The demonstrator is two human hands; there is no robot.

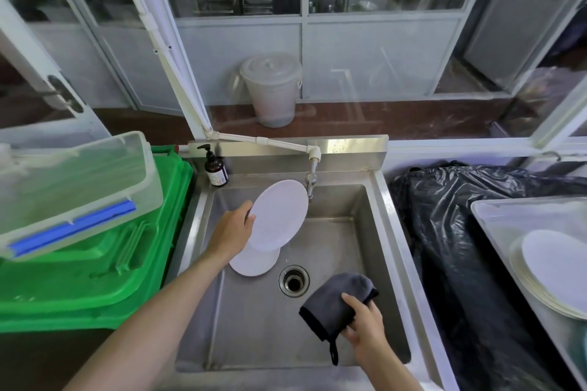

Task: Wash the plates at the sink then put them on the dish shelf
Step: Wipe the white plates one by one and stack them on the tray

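Observation:
My left hand [234, 229] grips the left rim of a white plate [279, 214], held tilted above the steel sink [378, 200] just below the tap [310, 182]. A second white plate [254, 262] lies on the sink floor under it, partly hidden. My right hand [365, 324] holds a dark grey cloth [333, 305] low over the sink's near right part, beside the drain [293, 281]. On the right, a stack of white plates [556, 267] sits in a pale tray [495, 216].
A brown soap pump bottle [216, 170] stands at the sink's back left corner. A green bin [95, 279] with a clear lidded box [73, 187] on top is at the left. A black plastic bag [460, 232] lies to the right of the sink.

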